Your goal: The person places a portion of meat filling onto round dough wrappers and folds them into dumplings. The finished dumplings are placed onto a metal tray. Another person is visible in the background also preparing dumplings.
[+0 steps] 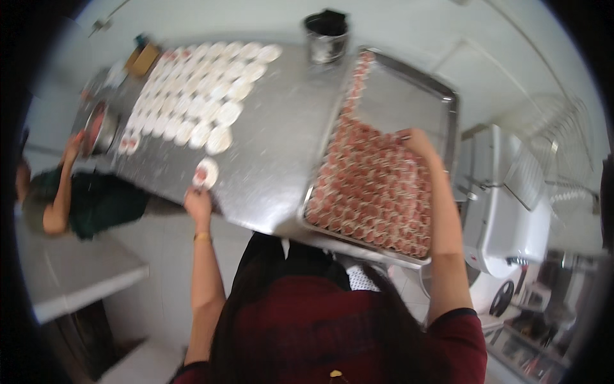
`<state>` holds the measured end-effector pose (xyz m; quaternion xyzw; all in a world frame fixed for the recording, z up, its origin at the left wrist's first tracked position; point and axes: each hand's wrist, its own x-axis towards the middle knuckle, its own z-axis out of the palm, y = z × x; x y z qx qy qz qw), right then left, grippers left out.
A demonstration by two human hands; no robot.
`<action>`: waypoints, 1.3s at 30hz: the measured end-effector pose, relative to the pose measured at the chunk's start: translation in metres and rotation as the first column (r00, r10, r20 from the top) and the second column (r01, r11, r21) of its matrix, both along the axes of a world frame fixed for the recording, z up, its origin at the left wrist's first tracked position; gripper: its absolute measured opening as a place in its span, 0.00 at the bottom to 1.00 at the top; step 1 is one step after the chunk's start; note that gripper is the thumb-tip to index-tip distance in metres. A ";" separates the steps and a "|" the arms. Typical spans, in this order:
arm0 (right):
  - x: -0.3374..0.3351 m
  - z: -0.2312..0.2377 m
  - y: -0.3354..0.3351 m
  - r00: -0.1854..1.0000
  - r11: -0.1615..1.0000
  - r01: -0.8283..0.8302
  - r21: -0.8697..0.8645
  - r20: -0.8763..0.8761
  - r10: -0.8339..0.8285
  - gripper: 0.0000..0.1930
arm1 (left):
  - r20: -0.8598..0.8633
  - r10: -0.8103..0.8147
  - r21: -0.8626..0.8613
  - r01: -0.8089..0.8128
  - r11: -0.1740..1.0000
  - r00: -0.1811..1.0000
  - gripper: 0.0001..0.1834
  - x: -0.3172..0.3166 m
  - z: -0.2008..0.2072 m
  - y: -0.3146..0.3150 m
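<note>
Near the table's front edge, my left hand (198, 203) pinches the near rim of a round white dumpling wrapper (210, 165) with a dab of pink filling on it. My right hand (419, 142) reaches over a large metal tray (403, 110), its fingers pinched together on a small dumpling at the far end of the rows; the fingertips hide most of it. Tight rows of open-topped dumplings (377, 185) with pink filling cover the near part of the tray. One narrow line of them runs up its left side.
Overlapping white wrappers (198, 89) lie in rows on the steel table (275, 128); a few carry filling. At left, a co-worker's hand (73, 146) is at a metal bowl (105, 131). A metal bucket (327, 45) and small cardboard box (142, 61) stand behind; a white machine (511, 198) is right.
</note>
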<state>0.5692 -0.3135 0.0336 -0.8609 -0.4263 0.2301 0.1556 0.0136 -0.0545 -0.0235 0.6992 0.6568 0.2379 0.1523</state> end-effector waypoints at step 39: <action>-0.436 -0.034 0.170 0.330 0.755 0.648 0.102 -0.931 -0.158 0.10 | 0.909 0.309 -0.417 0.614 0.670 0.280 0.16 -0.007 0.020 -0.003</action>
